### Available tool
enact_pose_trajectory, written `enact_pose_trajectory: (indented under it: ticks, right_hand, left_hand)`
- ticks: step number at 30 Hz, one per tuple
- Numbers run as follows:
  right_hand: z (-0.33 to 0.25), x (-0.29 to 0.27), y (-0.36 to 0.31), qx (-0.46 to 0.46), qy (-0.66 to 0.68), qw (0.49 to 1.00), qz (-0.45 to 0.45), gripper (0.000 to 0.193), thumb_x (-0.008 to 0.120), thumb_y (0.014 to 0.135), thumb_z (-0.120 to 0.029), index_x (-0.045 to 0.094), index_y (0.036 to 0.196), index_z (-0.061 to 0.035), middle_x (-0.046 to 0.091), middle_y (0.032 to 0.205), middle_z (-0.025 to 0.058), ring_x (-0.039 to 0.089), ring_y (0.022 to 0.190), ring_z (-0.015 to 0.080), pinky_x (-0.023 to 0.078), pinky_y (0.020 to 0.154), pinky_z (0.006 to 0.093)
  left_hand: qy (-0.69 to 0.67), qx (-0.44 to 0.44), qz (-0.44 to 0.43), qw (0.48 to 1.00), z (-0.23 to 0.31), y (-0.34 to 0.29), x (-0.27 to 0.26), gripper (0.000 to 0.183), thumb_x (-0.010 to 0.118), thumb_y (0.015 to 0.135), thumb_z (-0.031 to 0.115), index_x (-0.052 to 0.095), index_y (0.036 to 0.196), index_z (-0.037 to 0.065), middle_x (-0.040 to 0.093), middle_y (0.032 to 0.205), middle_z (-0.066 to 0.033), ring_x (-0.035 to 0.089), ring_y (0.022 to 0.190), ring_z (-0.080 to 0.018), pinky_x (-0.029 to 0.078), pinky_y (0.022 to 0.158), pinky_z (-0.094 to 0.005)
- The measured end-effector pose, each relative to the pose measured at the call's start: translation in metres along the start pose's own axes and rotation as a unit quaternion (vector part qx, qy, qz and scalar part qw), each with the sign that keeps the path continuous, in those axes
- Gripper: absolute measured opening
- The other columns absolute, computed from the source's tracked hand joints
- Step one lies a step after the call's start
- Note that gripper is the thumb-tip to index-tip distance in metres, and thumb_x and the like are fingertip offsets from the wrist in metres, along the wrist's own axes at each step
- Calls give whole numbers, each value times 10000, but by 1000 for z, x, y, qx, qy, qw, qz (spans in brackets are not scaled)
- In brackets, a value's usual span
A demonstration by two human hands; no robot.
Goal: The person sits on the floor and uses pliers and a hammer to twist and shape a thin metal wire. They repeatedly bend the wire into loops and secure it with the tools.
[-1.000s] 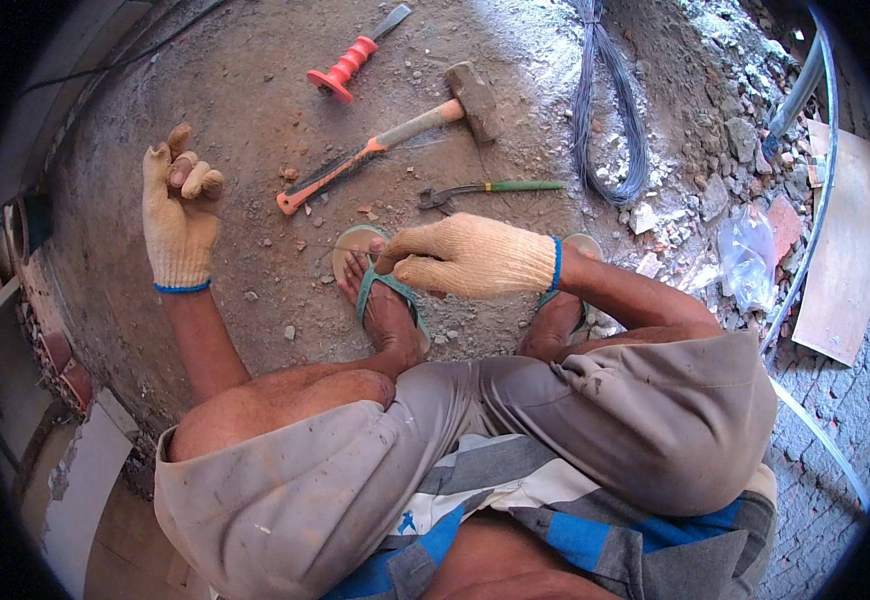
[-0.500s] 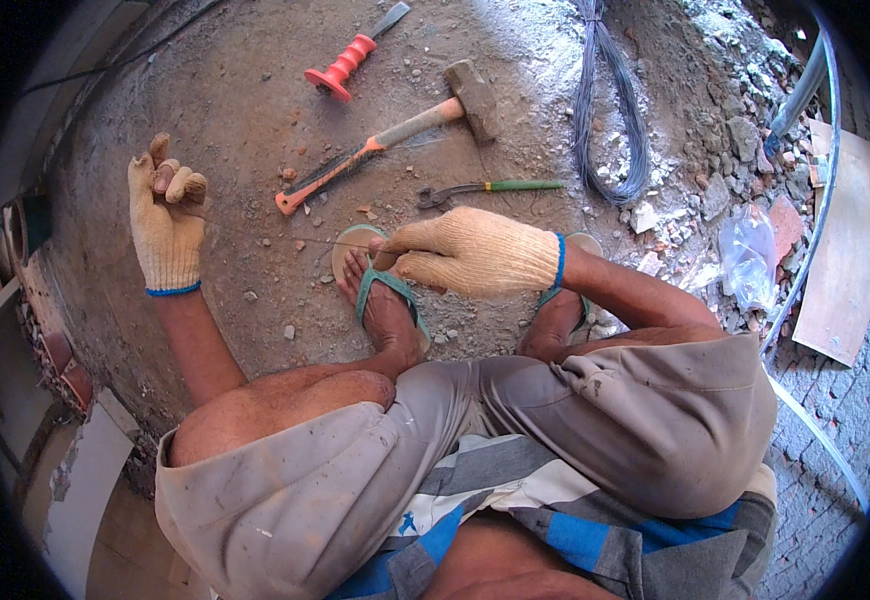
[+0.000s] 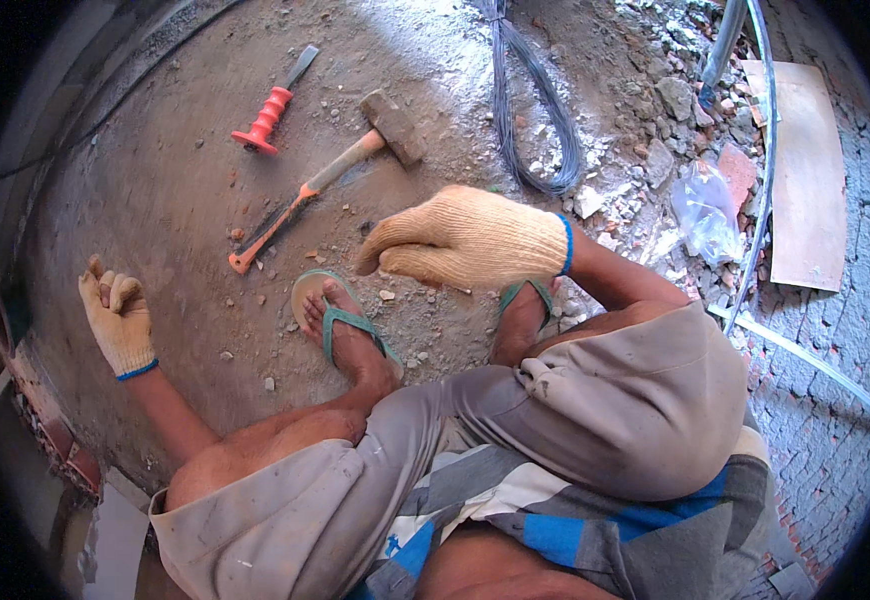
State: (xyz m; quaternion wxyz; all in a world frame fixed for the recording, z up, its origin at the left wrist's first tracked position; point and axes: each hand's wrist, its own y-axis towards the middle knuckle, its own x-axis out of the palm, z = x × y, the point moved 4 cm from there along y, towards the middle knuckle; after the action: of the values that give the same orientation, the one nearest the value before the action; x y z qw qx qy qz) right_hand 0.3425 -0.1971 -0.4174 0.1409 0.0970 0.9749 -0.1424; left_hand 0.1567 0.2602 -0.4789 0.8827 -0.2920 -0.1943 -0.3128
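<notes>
Hands (image 3: 470, 237) (image 3: 118, 318) number two, wire bundle (image 3: 503, 95) one, hammer (image 3: 340, 167) one.

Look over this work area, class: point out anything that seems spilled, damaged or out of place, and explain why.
White powder is strewn unevenly over the brown dirt ground beside the looped dark wire coil, so it looks spilled. A crumpled clear plastic bag lies among broken grey rubble, like stray litter.
</notes>
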Motion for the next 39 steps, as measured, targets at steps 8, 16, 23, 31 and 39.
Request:
enact_pose_trajectory:
  ticks: [8,16,23,31,39]
  right_hand:
    - [35,38,-20,178,115,969,-123,357,520,1086,-315,745,1210,-67,706,807,93,682,707,166,556,699,365]
    - [92,53,-26,249,103,960,-76,393,528,1073,-326,738,1206,-21,749,933,122,700,753,171,569,745,356]
    - [106,31,-34,205,67,976,-40,423,544,1074,-374,733,1219,-24,732,926,132,694,835,205,549,793,384]
    - [115,1,-69,275,19,955,-111,405,601,1049,-381,752,1153,-20,753,999,166,701,945,258,538,885,400]
    - [144,-88,-74,214,-248,913,242,344,631,1008,-369,737,1153,-76,751,1108,188,714,1069,383,552,940,467]
  left_hand:
    - [55,9,12,998,-18,-3,22,272,623,1107,241,633,1268,21,364,742,53,346,584,-37,400,615,-209]
    - [48,-30,39,998,-51,-14,45,293,618,1110,268,644,1247,11,366,724,56,360,596,-40,414,621,-215]
    - [32,-45,51,997,-55,-14,34,292,633,1101,260,645,1244,5,369,718,49,361,588,-43,423,609,-207]
    - [32,-21,77,996,-30,-12,0,277,649,1093,240,635,1242,7,374,716,52,351,568,-37,422,585,-206]
    - [29,-63,55,996,-41,-16,8,286,638,1099,249,634,1253,8,367,716,54,353,566,-33,433,588,-215]
